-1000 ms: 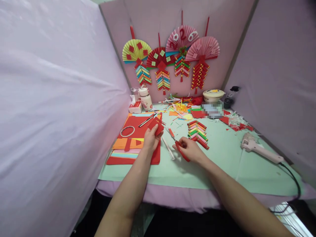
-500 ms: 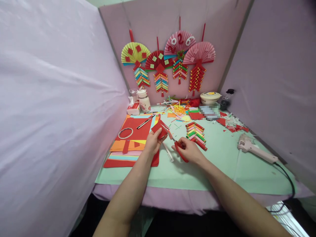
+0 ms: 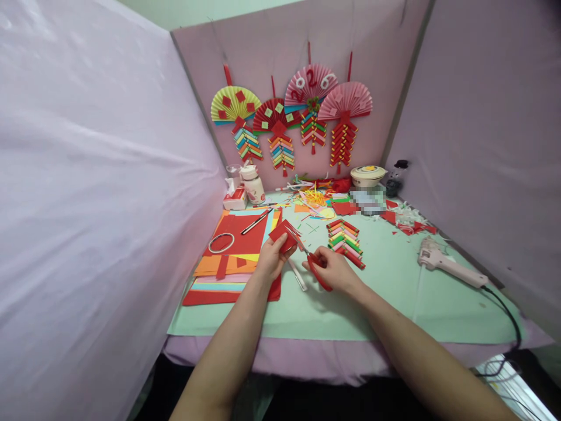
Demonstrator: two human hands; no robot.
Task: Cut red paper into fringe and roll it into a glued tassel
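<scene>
Between the thumb and fingers of my left hand (image 3: 273,256) is a small piece of red paper (image 3: 280,232), its right edge cut into thin strips. My right hand (image 3: 335,270) is closed round the red handles of a pair of scissors (image 3: 319,273). The blades reach up and left to the fringed edge of the paper. Under the hands a white pen (image 3: 298,276) lies on the green tabletop. Just right of the scissors rests a chevron of rolled paper tubes (image 3: 344,241) in red, green, yellow and pink.
On the left, coloured paper sheets (image 3: 236,228) carry a tape ring (image 3: 221,242) and a craft knife (image 3: 256,221). A glue gun (image 3: 451,264) with a black cord lies right. Paper scraps (image 3: 316,197), a bottle (image 3: 253,186) and a tissue box (image 3: 235,199) stand behind; paper fans (image 3: 346,100) hang above.
The whole view has shifted slightly, with the wall and table a little lower and further left. Both hands keep their holds on the red paper and the scissors.
</scene>
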